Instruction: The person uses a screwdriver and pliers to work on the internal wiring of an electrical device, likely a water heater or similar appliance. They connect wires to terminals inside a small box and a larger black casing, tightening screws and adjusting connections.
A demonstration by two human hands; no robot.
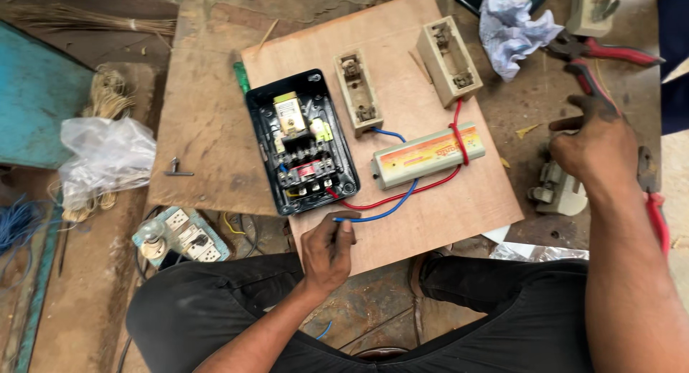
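Observation:
A plywood board (459, 201) lies in front of me with electrical parts on it. My left hand (326, 251) pinches the free end of a blue wire (387, 209) at the board's near edge. That wire runs up under a long cream box (427, 156). A red wire (402, 195) leads from an open black starter box (301, 140) to the cream box. My right hand (596, 147) hovers off the board's right side, fingers loosely curled, near red-handled pliers (606, 53). Whether it holds anything I cannot tell.
Two cream fuse holders (359, 93) (448, 57) sit on the board's far part. A crumpled pale cloth (509, 28) lies beyond. A switch board with sockets (179, 236), a plastic bag (108, 154) and a small metal part (556, 190) lie around the board.

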